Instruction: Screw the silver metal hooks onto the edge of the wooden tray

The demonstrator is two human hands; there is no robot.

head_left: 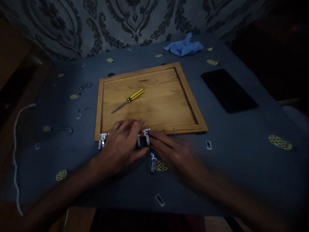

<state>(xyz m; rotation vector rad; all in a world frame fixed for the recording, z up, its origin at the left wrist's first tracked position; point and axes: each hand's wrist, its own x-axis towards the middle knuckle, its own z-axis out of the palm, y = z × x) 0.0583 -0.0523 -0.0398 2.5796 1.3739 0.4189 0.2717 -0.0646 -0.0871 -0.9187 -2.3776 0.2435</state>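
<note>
A framed wooden panel [145, 96] lies on the blue cloth, and a yellow-and-black screwdriver [135, 95] rests on it. Metal hooks line the near edge: one [102, 138] at the left corner and another [146, 137] between my hands. My left hand [120, 143] lies over the near edge, fingers on the wood and thumb below the hooks; what it grips is hidden. My right hand [172, 151] has its fingers together at the hook between the hands, touching it. A loose metal hook [153, 162] lies on the cloth just below.
A black flat device [229, 90] lies at the right, a blue rag [184, 46] at the back. Small screws [88, 108] and clear plastic pieces [69, 130] are left of the panel. A white cable [15, 154] runs along the left edge.
</note>
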